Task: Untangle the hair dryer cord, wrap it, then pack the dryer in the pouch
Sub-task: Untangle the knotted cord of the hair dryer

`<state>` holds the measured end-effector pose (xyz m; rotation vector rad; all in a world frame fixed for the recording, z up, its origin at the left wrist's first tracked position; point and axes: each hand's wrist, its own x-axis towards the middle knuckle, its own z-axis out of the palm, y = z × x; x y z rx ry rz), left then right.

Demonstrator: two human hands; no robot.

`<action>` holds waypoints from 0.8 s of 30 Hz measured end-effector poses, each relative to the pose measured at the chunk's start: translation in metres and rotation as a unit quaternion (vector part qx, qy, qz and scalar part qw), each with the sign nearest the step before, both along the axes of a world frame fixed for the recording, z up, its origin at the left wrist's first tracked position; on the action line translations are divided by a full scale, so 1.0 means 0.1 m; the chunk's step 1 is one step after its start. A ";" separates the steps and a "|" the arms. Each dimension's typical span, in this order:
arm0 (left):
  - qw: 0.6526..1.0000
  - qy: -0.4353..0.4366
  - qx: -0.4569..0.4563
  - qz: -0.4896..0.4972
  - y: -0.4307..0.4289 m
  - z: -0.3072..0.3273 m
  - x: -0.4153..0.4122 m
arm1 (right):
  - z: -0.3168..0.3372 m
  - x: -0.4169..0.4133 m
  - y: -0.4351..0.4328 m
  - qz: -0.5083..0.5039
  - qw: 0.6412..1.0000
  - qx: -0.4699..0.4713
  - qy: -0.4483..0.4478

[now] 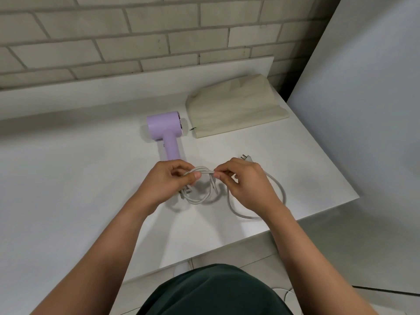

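A lilac hair dryer [164, 128] lies on the white table [68, 178], handle pointing toward me. Its pale grey cord [200, 198] is bunched in small loops between my hands, with a wider loop trailing right past my wrist. My left hand [166, 180] grips the left side of the bundle. My right hand [245, 183] pinches the strands at the top of the loops. The plug [246, 157] pokes out just behind my right hand. A beige fabric pouch [234, 108] lies flat to the right of the dryer, near the wall.
A brick wall [136, 42] runs along the back of the table. A large white panel [363, 110] stands at the right, beyond the table's angled right edge [318, 214]. Tiled floor shows below the front edge.
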<state>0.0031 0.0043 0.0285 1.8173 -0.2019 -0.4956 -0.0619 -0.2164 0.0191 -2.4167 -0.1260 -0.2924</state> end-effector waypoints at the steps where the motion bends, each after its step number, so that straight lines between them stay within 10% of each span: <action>1: 1.000 0.010 0.002 0.008 0.00 -0.01 0.01 | 0.00 0.00 0.01 -0.003 1.000 -0.018 -0.017; 16: 0.980 -0.036 0.070 -0.184 -0.17 0.28 0.07 | 0.13 0.11 0.11 -0.048 0.994 0.073 0.067; 24: 0.990 0.053 0.030 -0.124 -0.14 0.31 0.13 | 0.16 0.14 0.12 0.019 0.993 0.040 0.110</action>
